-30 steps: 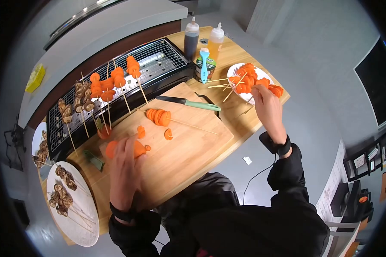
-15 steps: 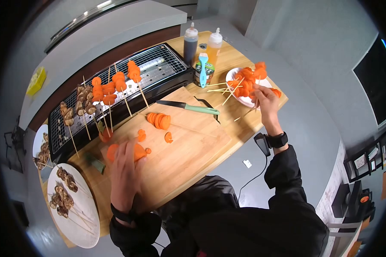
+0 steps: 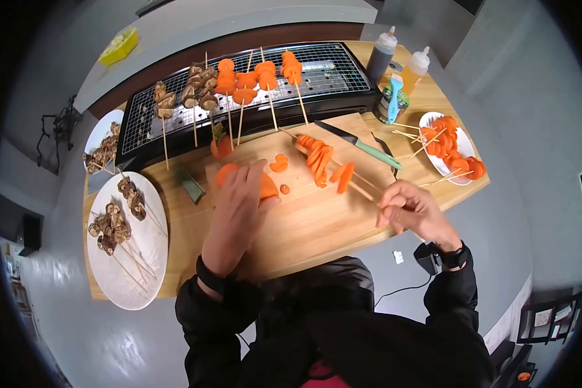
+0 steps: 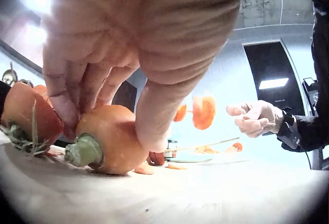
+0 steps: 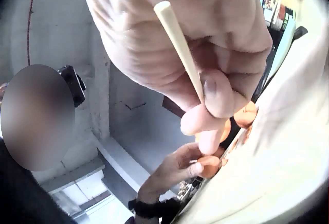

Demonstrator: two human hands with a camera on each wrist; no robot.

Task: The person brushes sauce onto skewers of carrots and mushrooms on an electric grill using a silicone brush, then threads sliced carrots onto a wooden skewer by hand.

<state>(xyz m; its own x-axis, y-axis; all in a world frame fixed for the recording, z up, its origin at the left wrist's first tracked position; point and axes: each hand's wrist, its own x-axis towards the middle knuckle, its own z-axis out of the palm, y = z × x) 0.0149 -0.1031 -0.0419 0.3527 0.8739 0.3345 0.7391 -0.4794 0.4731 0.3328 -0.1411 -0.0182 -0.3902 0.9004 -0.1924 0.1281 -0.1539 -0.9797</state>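
Observation:
On the cutting board (image 3: 297, 226), my left hand (image 3: 238, 204) has its fingers and thumb around a carrot piece (image 3: 268, 187); the left wrist view shows the green stem end of this carrot (image 4: 115, 136). A second stubby carrot piece (image 4: 31, 112) lies beside those fingers. At the board's right front, my right hand (image 3: 417, 210) pinches a wooden skewer (image 5: 177, 41) between thumb and fingertips. Carrot slices (image 3: 345, 178) are at the skewer's far side, and in the left wrist view slices (image 4: 204, 113) hang in the air. Close by is a fuller row of slices (image 3: 317, 158).
Behind the board, a grill (image 3: 343, 97) bears mushroom and carrot skewers. A green-handled knife (image 3: 378, 155) lies at the board's back right. Plates stand left (image 3: 129, 284) and right (image 3: 464, 145), with sauce bottles (image 3: 381, 55), a can and a blue brush at the back right.
My right hand has come from the right plate back to the board, where it now holds a skewer. The left hand stays on the carrot. The head view has shifted.

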